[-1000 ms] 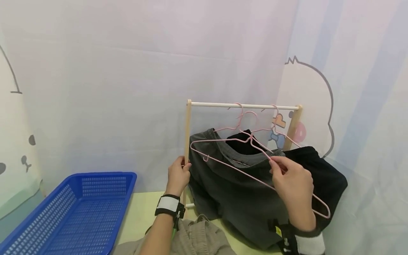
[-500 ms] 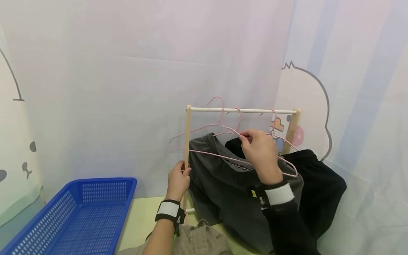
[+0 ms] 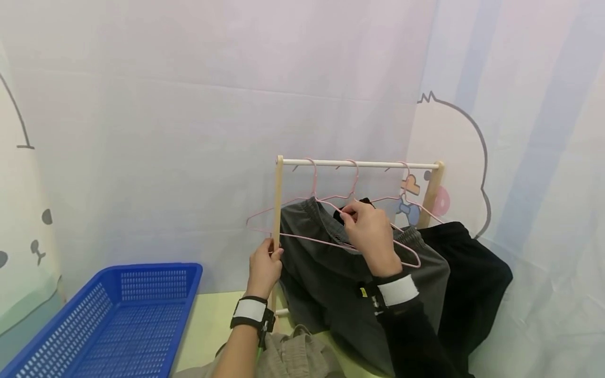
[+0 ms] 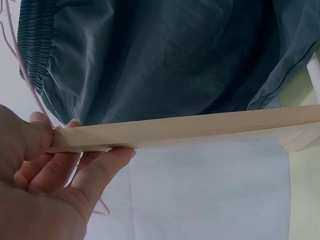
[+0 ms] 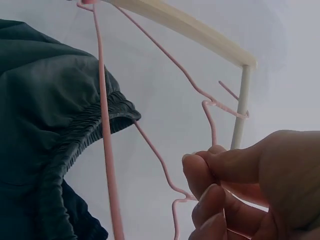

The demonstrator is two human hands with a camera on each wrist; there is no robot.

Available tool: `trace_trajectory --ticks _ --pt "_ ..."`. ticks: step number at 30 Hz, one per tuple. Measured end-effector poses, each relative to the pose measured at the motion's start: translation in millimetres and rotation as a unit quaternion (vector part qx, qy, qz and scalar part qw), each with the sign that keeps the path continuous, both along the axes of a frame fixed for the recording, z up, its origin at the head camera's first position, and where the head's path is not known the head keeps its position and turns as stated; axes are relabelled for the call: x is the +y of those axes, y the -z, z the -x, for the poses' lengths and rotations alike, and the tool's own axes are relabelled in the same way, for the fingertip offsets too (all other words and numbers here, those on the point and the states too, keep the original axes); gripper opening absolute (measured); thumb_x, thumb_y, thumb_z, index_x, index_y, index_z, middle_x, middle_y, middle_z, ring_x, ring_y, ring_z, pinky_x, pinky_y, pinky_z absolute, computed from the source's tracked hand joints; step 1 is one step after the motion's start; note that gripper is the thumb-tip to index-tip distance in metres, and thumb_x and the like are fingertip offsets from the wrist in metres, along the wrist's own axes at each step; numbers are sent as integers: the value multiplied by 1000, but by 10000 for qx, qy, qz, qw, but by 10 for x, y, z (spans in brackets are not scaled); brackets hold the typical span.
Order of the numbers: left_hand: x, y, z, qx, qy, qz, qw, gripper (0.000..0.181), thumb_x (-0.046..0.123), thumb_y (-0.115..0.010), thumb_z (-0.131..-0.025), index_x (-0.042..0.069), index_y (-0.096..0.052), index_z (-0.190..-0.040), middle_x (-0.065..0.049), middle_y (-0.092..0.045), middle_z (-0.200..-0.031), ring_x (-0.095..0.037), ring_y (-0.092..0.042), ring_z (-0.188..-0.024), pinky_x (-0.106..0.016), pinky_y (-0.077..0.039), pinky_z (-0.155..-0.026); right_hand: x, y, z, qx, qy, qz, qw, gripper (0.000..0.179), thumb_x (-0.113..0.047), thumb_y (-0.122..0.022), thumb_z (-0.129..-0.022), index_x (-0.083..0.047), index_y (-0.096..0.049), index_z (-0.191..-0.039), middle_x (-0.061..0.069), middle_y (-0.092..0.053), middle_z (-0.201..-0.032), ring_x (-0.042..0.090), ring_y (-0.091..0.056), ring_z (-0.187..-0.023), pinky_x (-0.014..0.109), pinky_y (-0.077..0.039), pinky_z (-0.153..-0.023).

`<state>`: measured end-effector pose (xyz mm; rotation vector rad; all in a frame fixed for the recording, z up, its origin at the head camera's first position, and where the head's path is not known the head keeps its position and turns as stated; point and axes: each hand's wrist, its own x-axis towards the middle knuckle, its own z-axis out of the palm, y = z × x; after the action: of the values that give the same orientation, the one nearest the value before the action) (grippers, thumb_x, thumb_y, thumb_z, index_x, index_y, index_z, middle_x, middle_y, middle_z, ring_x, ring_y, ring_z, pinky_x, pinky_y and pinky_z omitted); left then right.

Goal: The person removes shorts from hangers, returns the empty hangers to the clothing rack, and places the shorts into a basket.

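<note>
My right hand [image 3: 373, 233] pinches the sloping shoulder of a bare pink clothes hanger [image 3: 315, 178] between thumb and fingers. Its hook sits over the white rod [image 3: 373, 164] of a small clothes rack, near the left end. In the right wrist view the thumb and fingertips close round the thin hanger wire [image 5: 214, 130]. My left hand [image 3: 264, 268] grips the rack's left wooden post [image 4: 190, 129], thumb on one side and fingers on the other. Just right of the bare hanger hangs a grey elastic-waist garment [image 3: 326, 283] on another pink hanger; black shorts [image 3: 472, 268] hang farther right.
To the left stands a blue plastic basket [image 3: 196, 278] with slotted walls, on a pale yellow tabletop [image 3: 212, 310]. Beige fabric [image 3: 302, 352] lies at the front, below the rack. Printed curtains [image 3: 189, 131] close off the back and the right side.
My right hand has carried the bare hanger left and up from in front of the grey garment, then lowered its hook onto the rod. The left hand stays on the post.
</note>
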<state>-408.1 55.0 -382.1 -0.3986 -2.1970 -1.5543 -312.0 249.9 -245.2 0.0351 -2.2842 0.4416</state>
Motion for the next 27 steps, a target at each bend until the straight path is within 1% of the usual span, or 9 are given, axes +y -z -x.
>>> trace_trajectory --ticks 4,7,10,19,23,27 --pt "4 -10 3 -79 -11 6 10000 32 11 -63 -104 -1 -62 -133 -21 -69 -124 -37 -68 -116 -51 -57 -93 9 26 23 -198 -5 38 9998 18 -24 -69 -101 -9 -79 -105 6 -75 -90 19 -63 -63 35 -48 -56" --pt "6 -6 8 -143 -2 -15 9999 33 11 -62 -104 -1 -61 -135 -21 -69 -125 -37 -67 -117 -51 -57 -94 13 38 28 -229 -34 42 9997 19 -23 -68 -101 -8 -79 -106 7 -75 -91 20 -64 -65 37 -49 -59" --pt "10 2 7 -173 6 -22 9998 34 11 -62 -104 -1 -61 -136 -21 -68 -126 -37 -67 -118 -51 -57 -95 17 45 22 -238 2 44 9997 18 -23 -68 -101 -9 -79 -106 6 -75 -90 20 -63 -65 37 -48 -59" --pt "7 -3 -16 -183 46 -49 9998 29 12 -61 -105 1 -63 -131 -19 -69 -123 -36 -68 -116 -51 -57 -91 23 6 -17 -321 211 139 9992 17 -24 -68 -101 -14 -79 -107 3 -75 -87 19 -62 -62 34 -45 -53" --pt "9 7 -15 -134 43 -69 9999 28 10 -62 -104 1 -64 -131 -20 -69 -122 -37 -68 -115 -52 -57 -91 28 12 -34 -351 165 233 9990 16 -23 -68 -100 -15 -78 -108 3 -75 -87 18 -61 -62 34 -45 -53" --pt "8 14 -17 -110 20 -86 9999 26 9 -62 -104 1 -65 -129 -20 -70 -121 -37 -68 -115 -52 -58 -91 35 41 -39 -312 91 217 9992 15 -22 -68 -99 -14 -78 -108 4 -75 -87 19 -62 -63 35 -46 -56"
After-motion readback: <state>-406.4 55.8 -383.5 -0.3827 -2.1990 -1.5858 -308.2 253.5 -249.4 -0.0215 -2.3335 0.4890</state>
